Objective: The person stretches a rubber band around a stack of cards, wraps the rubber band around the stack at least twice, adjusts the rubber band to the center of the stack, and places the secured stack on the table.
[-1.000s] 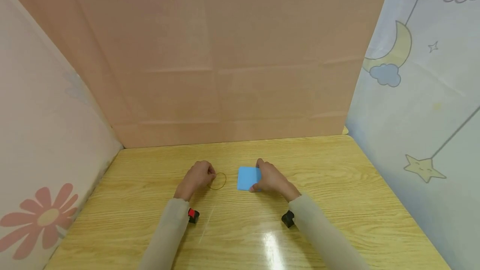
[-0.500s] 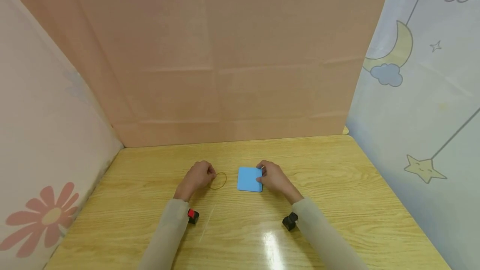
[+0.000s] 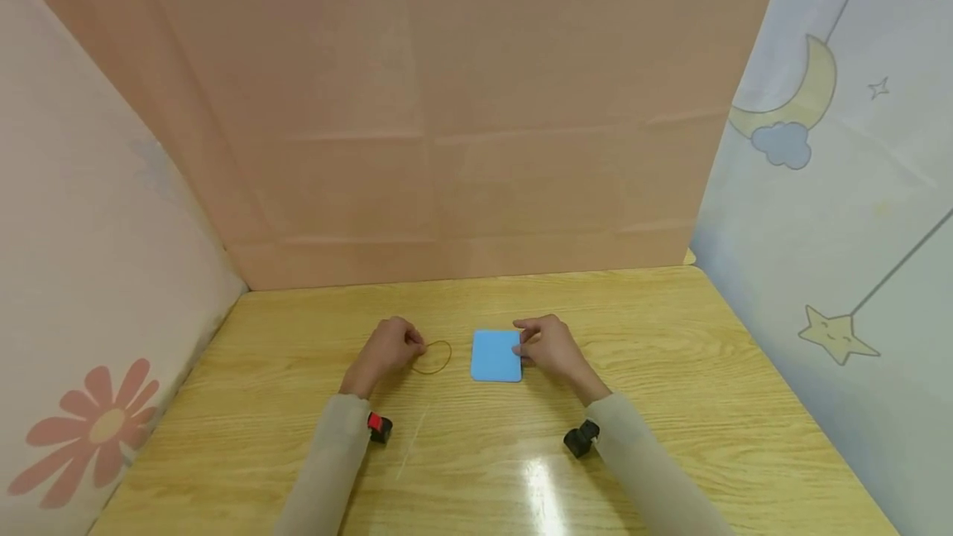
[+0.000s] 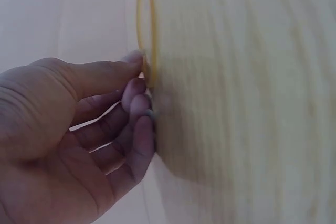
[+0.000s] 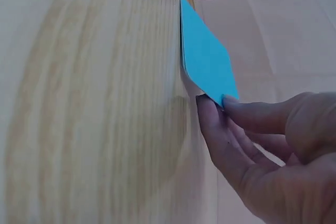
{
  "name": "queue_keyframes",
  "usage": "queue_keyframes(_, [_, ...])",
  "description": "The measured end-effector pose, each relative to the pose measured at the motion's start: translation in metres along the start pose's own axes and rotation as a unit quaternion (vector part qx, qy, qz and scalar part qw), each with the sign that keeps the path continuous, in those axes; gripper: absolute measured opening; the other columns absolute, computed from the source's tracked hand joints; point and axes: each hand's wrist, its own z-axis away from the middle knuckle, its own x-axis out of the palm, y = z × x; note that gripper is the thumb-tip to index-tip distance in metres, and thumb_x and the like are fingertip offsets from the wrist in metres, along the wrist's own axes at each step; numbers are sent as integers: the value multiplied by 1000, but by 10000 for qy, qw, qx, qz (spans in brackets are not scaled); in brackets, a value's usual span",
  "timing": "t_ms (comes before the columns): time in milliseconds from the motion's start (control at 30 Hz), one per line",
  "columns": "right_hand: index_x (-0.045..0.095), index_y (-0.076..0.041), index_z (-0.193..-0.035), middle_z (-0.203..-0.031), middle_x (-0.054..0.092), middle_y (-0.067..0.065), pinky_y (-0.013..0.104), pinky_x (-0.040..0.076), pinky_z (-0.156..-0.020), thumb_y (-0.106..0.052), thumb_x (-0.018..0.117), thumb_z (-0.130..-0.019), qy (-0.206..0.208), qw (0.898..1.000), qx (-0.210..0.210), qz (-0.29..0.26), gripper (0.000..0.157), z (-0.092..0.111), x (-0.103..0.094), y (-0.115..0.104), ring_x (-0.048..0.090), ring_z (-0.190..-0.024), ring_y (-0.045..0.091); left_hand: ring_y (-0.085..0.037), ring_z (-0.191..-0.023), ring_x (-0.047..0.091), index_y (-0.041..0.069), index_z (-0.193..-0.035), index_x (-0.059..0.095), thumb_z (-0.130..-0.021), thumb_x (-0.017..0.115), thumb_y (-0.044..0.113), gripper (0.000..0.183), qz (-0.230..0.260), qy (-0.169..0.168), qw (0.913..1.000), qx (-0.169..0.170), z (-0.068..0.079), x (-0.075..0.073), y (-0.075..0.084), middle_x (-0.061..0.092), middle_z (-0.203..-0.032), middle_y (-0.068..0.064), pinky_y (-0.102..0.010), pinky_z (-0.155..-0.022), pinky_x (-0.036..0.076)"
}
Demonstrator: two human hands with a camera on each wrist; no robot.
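A thin yellowish rubber band (image 3: pixel 450 356) forms a loop at the table's middle. My left hand (image 3: pixel 385 351) pinches its left side between thumb and fingertips; the left wrist view shows the band (image 4: pixel 154 19) rising past the thumb tip. To the right of it, a flat blue square of paper or card (image 3: pixel 495 356) with rounded corners appears. My right hand (image 3: pixel 553 347) pinches its right edge, thumb on top and a finger beneath. Seen from the right wrist, the blue square (image 5: pixel 207 51) is tilted, its near edge lifted off the wood. Whether it is one sheet or several, I cannot tell.
The wood-grain table (image 3: pixel 476 461) spreads around both hands. A pinkish-brown sheet (image 3: pixel 447 147) stands along its back edge. Pale walls with printed pictures flank it at left (image 3: pixel 112 271) and right (image 3: pixel 834 230).
My right hand has slid back to the right, uncovering more of the blue square and gripping only its right edge. My left hand still pinches the rubber band, nearly in place.
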Motion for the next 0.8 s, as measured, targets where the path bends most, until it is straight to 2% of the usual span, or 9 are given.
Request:
queue_keyframes(67, [63, 1, -129, -99, 66, 15, 34, 62, -71, 1, 72, -86, 12, 9995, 119, -287, 44, 0, 0, 1, 72, -81, 20, -13, -76, 63, 11, -87, 77, -88, 74, 15, 6, 31, 27, 10000, -23, -1, 1, -1, 73, -88, -3, -28, -66, 53])
queue_keyframes(167, [65, 4, -123, -103, 70, 19, 35, 62, -74, 0, 72, -86, 52, 9966, 330, -758, 38, -1, -1, 5, 73, -84, 23, -12, -76, 62, 13, -87, 77, -90, 72, 16, 7, -30, 7, 10000, -60, -2, 2, -3, 73, -90, -2, -27, -66, 51])
queue_keyframes(367, [67, 7, -117, -110, 69, 22, 38, 62, -80, -1, 70, -88, -151, 9781, 776, -1926, 31, -1, -4, 16, 74, -86, 23, -12, -75, 59, 10, -98, 76, -96, 64, 15, 13, -277, -253, 9993, 37, 1, 5, -2, 73, -99, -4, -28, -66, 51])
queue_keyframes(500, [65, 5, -122, -110, 68, 19, 40, 61, -82, -3, 70, -89, -348, 9710, 799, -2224, 35, 0, -6, 19, 73, -88, 22, -12, -74, 56, 10, -96, 72, -99, 60, 15, 13, -333, -338, 9988, 83, 4, 6, -1, 70, -96, -2, -29, -69, 50])
queue_keyframes(700, [58, 2, -134, -121, 65, 20, 39, 61, -84, -6, 69, -91, -425, 9639, 926, -2460, 45, 4, -10, 22, 72, -95, 22, -15, -71, 51, 10, -94, 61, -103, 50, 14, 15, -21, -447, 9984, 347, 6, 7, 1, 61, -86, -2, -29, -66, 44])
queue_keyframes(800, [58, 2, -133, -122, 65, 20, 37, 61, -83, -7, 69, -91, -362, 9622, 987, -2513, 45, 6, -12, 23, 72, -94, 21, -14, -74, 54, 10, -98, 63, -101, 55, 15, 10, 18, -410, 9982, 436, 5, 6, 4, 63, -88, -2, -29, -68, 47])
